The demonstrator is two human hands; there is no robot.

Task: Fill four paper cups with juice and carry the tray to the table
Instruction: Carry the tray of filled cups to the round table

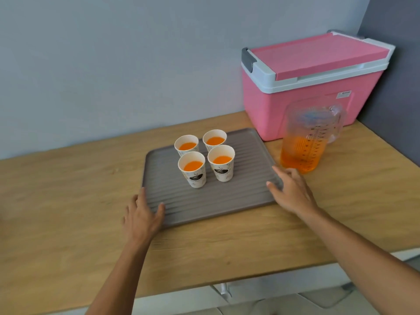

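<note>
A grey ribbed tray (247, 155) lies on the wooden counter. Several white paper cups (193, 169) stand close together on its far left part, each holding orange juice. My left hand (142, 218) rests on the tray's near left corner, thumb on top of the rim, fingers spread. My right hand (292, 190) touches the tray's right edge, fingers apart over the rim. Neither hand has closed around the tray. A clear measuring pitcher (304, 137), about half full of orange juice, stands just right of the tray.
A pink cooler box (302, 92) with a white rim stands behind the pitcher in the back right corner. The wooden counter (68, 201) runs along a grey wall; its front edge is near my forearms. A dark wall bounds the right side.
</note>
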